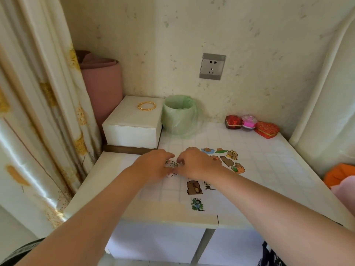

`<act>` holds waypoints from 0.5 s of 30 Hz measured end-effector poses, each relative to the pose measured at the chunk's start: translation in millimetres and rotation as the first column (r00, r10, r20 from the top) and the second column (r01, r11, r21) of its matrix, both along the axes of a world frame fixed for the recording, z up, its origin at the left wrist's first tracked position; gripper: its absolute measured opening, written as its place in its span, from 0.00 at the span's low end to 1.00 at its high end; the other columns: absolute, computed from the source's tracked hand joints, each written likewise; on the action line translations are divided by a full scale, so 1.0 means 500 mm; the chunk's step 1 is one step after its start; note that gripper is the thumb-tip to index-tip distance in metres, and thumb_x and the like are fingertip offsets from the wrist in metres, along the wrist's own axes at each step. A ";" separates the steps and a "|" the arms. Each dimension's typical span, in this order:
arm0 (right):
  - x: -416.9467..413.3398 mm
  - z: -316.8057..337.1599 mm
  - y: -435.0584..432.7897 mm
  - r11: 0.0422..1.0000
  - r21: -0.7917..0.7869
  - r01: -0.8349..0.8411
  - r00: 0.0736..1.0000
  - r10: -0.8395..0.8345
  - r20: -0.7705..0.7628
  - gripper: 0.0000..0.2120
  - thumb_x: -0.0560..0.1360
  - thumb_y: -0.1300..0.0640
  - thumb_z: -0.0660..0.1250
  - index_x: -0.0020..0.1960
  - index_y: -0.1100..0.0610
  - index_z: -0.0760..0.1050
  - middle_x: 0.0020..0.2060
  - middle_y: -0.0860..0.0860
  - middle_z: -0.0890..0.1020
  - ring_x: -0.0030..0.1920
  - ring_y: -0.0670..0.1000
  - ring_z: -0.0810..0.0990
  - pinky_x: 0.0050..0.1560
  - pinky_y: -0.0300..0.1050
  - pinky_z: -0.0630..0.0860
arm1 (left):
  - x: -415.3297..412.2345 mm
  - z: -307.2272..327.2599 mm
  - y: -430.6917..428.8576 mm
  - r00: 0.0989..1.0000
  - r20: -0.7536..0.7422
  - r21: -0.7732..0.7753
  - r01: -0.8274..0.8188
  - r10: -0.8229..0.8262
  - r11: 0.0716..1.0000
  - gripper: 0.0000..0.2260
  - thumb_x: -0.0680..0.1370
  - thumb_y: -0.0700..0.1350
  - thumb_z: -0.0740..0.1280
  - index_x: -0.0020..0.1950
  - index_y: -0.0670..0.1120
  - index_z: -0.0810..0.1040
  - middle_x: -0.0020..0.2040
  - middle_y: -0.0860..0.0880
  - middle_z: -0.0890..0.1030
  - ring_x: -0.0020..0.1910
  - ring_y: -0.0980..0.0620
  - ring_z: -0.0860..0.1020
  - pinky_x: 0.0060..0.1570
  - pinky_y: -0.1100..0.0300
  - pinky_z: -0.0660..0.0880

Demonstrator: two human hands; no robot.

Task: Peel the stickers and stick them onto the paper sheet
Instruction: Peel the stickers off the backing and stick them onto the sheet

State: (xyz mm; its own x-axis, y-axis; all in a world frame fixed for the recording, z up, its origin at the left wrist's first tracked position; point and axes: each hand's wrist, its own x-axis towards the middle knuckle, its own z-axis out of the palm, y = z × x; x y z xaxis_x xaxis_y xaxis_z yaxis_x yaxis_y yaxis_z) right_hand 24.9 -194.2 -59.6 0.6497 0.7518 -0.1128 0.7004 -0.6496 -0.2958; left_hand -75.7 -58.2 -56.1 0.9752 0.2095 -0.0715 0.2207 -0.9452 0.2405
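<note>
Above the paper sheet (pixel 172 206), left hand (pixel 153 167) and right hand (pixel 198 166) fingers pinch a sticker (pixel 171 165), orientation unclear.

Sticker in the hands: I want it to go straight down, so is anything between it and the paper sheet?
Nothing visible does. The left hand and right hand pinch the sticker low over the paper sheet; the brown bear sticker lies nearer the person.

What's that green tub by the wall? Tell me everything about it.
A small round bin lined with a translucent pale green plastic bag that folds over its rim and hangs loosely down its sides. It stands upright on the white tabletop by the wall, close beside a white box. Its contents are unclear.
</note>
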 end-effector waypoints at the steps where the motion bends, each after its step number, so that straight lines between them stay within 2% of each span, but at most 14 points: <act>1: 0.002 -0.003 0.003 1.000 0.003 0.007 1.000 -0.007 0.009 0.24 0.71 0.37 0.70 0.45 0.60 0.81 0.41 0.54 0.79 0.46 0.54 0.75 0.39 0.47 0.73 | 0.004 0.003 0.002 1.000 -0.015 0.006 0.010 -0.010 1.000 0.27 0.80 0.55 0.65 0.77 0.53 0.65 0.73 0.50 0.70 0.72 0.49 0.68 0.67 0.53 0.68; 3: 0.006 -0.004 0.009 1.000 0.017 0.021 1.000 -0.020 -0.023 0.25 0.68 0.36 0.73 0.45 0.59 0.82 0.42 0.54 0.80 0.46 0.54 0.76 0.38 0.47 0.74 | 0.011 0.011 0.004 0.999 -0.048 -0.002 0.017 -0.017 1.000 0.27 0.79 0.55 0.67 0.77 0.53 0.65 0.72 0.50 0.71 0.71 0.49 0.70 0.66 0.53 0.70; 6: 0.011 0.008 0.015 0.998 0.048 0.050 0.988 -0.042 -0.149 0.25 0.67 0.39 0.77 0.53 0.58 0.83 0.49 0.54 0.83 0.51 0.54 0.80 0.52 0.53 0.80 | 0.020 0.018 0.003 0.998 -0.065 -0.005 0.015 -0.016 1.000 0.23 0.78 0.55 0.68 0.72 0.54 0.72 0.64 0.51 0.77 0.64 0.49 0.76 0.59 0.53 0.74; 8: 0.016 0.014 0.015 0.993 0.090 0.076 0.974 -0.055 -0.221 0.23 0.67 0.45 0.79 0.55 0.59 0.83 0.53 0.55 0.83 0.53 0.53 0.81 0.55 0.52 0.80 | 0.026 0.020 0.003 0.999 -0.052 0.007 0.003 -0.003 1.000 0.19 0.77 0.54 0.69 0.67 0.55 0.76 0.58 0.52 0.79 0.57 0.50 0.78 0.54 0.53 0.76; 11: 0.022 0.014 0.008 0.979 0.141 0.147 0.937 -0.092 -0.336 0.21 0.68 0.54 0.80 0.59 0.56 0.81 0.51 0.50 0.80 0.52 0.49 0.79 0.49 0.42 0.76 | 0.032 0.019 0.001 1.000 -0.004 -0.004 -0.031 0.031 1.000 0.19 0.77 0.50 0.69 0.67 0.54 0.74 0.59 0.54 0.79 0.57 0.52 0.78 0.54 0.54 0.76; 13: 0.027 0.008 0.004 0.967 0.165 0.194 0.912 -0.116 -0.394 0.20 0.69 0.57 0.79 0.59 0.55 0.81 0.47 0.50 0.81 0.44 0.48 0.81 0.40 0.39 0.75 | 0.035 0.018 0.001 0.999 0.015 -0.003 -0.039 0.039 0.999 0.17 0.77 0.49 0.69 0.66 0.55 0.74 0.58 0.55 0.79 0.55 0.53 0.77 0.52 0.56 0.75; 15: 0.031 0.003 0.001 0.954 0.175 0.244 0.880 -0.142 -0.453 0.16 0.70 0.58 0.78 0.57 0.55 0.80 0.44 0.53 0.85 0.34 0.49 0.82 0.36 0.38 0.76 | 0.035 0.015 0.002 0.998 0.018 -0.006 -0.056 0.056 0.998 0.15 0.76 0.50 0.70 0.62 0.55 0.75 0.55 0.57 0.80 0.53 0.54 0.77 0.50 0.57 0.75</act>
